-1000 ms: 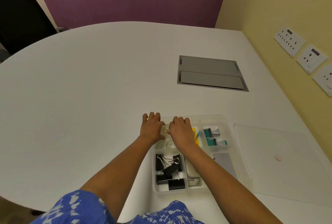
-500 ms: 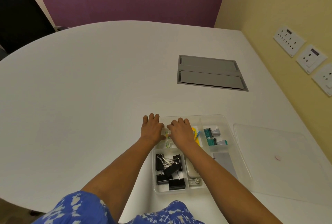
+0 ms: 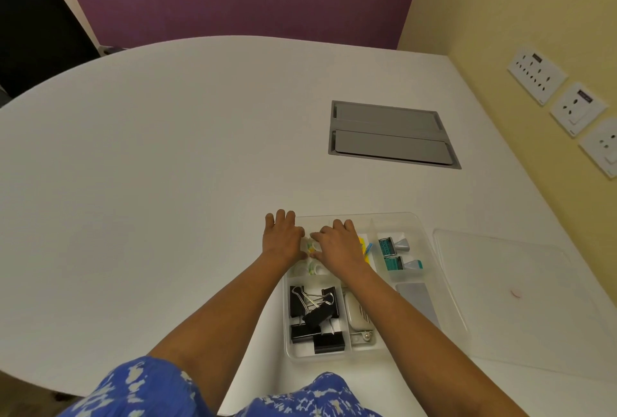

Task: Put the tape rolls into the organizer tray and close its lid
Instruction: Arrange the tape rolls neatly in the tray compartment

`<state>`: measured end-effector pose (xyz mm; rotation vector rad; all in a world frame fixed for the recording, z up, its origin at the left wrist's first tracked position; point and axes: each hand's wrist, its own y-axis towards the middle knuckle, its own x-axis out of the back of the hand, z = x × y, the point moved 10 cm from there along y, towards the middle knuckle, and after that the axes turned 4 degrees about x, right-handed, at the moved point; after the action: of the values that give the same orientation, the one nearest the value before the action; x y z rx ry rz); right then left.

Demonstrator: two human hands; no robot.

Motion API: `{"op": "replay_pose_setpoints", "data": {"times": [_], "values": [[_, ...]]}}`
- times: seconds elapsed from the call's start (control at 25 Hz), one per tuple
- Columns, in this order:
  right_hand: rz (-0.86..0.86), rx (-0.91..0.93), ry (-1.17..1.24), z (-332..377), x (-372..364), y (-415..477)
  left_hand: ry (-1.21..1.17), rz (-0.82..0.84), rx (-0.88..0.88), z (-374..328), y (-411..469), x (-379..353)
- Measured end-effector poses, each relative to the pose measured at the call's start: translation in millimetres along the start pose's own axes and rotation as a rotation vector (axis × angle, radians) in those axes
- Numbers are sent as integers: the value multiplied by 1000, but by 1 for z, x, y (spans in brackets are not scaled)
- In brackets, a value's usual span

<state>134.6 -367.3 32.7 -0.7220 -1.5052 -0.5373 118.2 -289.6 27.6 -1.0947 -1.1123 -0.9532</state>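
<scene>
The clear plastic organizer tray [image 3: 447, 286] sits on the white table in front of me. My left hand [image 3: 282, 238] and my right hand [image 3: 339, 244] are side by side over its far left compartment, both touching a small patterned tape roll [image 3: 310, 245] between them. A second tape roll [image 3: 312, 269] lies in the same compartment just below the hands. The clear lid [image 3: 521, 303] lies flat on the table to the right of the tray.
Black binder clips [image 3: 315, 313] fill the near left compartment. Teal-and-silver items [image 3: 395, 254], yellow notes [image 3: 363, 246], a grey card [image 3: 417, 299] and a white stapler-like item [image 3: 355, 313] fill others. A grey cable hatch [image 3: 390, 134] lies farther back. The yellow wall is at right.
Both hands stayed over the far left compartment, shifting only slightly. The tape roll between them sits a little lower in the tray.
</scene>
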Motion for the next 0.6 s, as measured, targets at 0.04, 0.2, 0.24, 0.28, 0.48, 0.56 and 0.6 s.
{"op": "replay_pose_setpoints", "data": {"times": [0.04,0.2,0.24,0.28,0.48,0.56,0.6], "values": [[3,1,-8,0,-1,0,-5,-1,5,0,0,0],[16,-5,10,4,1,4,-13,13,14,2,0,0],[15,-14,26,4,2,4,-14,14,14,2,0,0],[12,-23,45,4,3,4,-16,14,15,2,-1,0],[-69,-49,93,-7,18,-1,-27,-5,7,3,-3,3],[-52,-16,88,-7,17,0,-18,-5,2,2,-2,5],[-30,15,75,-4,15,2,-12,-3,1,1,-1,5]]}}
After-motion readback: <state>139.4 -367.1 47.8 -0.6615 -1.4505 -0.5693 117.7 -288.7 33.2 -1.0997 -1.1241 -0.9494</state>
